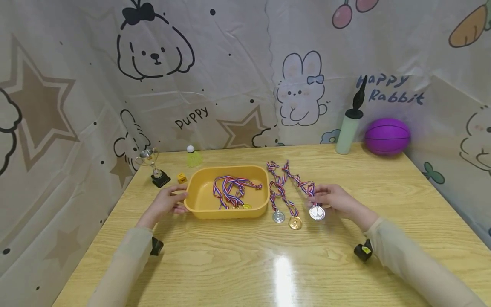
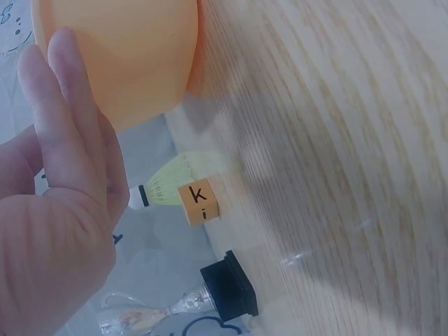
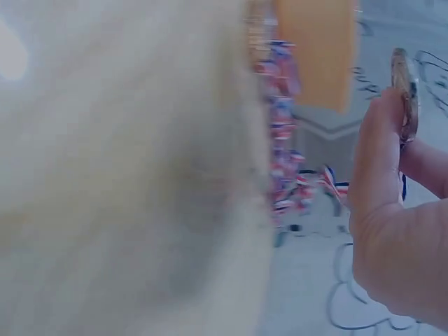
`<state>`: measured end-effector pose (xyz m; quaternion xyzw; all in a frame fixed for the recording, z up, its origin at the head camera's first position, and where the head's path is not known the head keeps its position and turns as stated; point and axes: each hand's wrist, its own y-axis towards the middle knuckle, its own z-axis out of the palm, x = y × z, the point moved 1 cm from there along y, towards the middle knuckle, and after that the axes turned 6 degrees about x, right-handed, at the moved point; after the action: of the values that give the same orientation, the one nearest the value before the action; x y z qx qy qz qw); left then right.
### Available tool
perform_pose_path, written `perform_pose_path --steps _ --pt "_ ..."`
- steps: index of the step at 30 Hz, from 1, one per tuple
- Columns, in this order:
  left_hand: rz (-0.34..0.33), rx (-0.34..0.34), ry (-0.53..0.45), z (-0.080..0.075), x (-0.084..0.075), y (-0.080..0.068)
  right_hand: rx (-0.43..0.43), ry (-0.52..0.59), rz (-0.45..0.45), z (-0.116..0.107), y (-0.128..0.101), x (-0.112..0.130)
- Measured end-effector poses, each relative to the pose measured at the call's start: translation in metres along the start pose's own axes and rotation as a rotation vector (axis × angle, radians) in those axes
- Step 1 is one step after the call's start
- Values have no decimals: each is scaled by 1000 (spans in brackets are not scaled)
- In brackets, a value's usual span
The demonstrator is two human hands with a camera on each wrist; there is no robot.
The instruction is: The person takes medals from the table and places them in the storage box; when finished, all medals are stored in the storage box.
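My left hand (image 1: 168, 202) is at the left end of a yellow plastic basin (image 1: 265, 200). In the left wrist view two straight fingers (image 2: 70, 91) lie against the basin's outer wall. Inside the basin are tangled striped ribbons (image 1: 229, 187) with gold medals (image 1: 246, 206) partly hidden by the front wall. My right hand (image 1: 331, 197) pinches a silver medal (image 1: 317, 212) by its ribbon end, and its knotted red, white and blue ribbon (image 1: 297, 180) trails back leftward. Beside the basin lie another silver medal (image 1: 278, 216) and a gold medal (image 1: 295, 222) with twisted ribbons.
Left of the basin stand a small trophy cup (image 1: 157, 172) and a yellow letter cube (image 1: 182, 178). A yellow-green shuttlecock (image 1: 194, 157) sits behind. At the back right are a green hand pump (image 1: 348, 134) and a purple basketball (image 1: 387, 137), before a printed curtain (image 1: 230, 55).
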<state>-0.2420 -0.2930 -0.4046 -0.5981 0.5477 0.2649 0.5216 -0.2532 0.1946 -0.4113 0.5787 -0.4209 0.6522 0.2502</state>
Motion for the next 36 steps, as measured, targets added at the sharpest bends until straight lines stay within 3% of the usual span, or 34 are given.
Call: perform_pose_path --steps 7,12,18,28,36 --pt "2 3 9 0 0 1 25 92 -88 1 -7 46" --pt "4 0 9 0 0 1 37 45 -163 11 -8 80" --pt "-14 -8 8 1 0 0 38 -28 -190 29 -6 110" --pt "-12 -7 5 0 1 -1 81 -78 -243 77 8 142" --pt "-4 5 -8 0 -1 0 108 -91 -306 107 35 155"
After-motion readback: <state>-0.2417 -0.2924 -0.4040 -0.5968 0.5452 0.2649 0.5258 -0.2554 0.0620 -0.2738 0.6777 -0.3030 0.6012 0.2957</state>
